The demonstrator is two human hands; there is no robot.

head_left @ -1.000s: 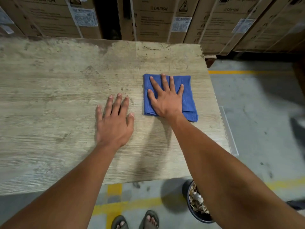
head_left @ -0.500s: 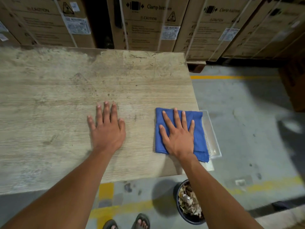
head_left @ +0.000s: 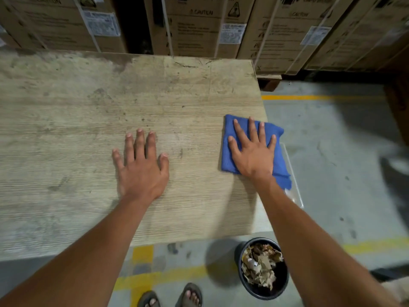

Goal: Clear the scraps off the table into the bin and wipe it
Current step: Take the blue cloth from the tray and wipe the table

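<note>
The wooden table [head_left: 66, 129] is taking up the left and middle of the scene, its worn top showing only stains and scuffs. The person's left hand [head_left: 141, 169] is lying palm-down on it, the three middle fingers close together and the thumb and little finger angled out, gripping nothing. Further right, the right hand [head_left: 254, 156] is pressing flat on a folded blue cloth [head_left: 280, 171] with its fingers spread wide; the cloth is sitting at the table's right edge, its far corner hanging slightly over. Below that edge, on the concrete floor [head_left: 343, 173], a black bin [head_left: 261, 268] is standing filled with brown paper scraps [head_left: 260, 267], just beside the right forearm. Cardboard boxes [head_left: 199, 25] are lining the back.
</note>
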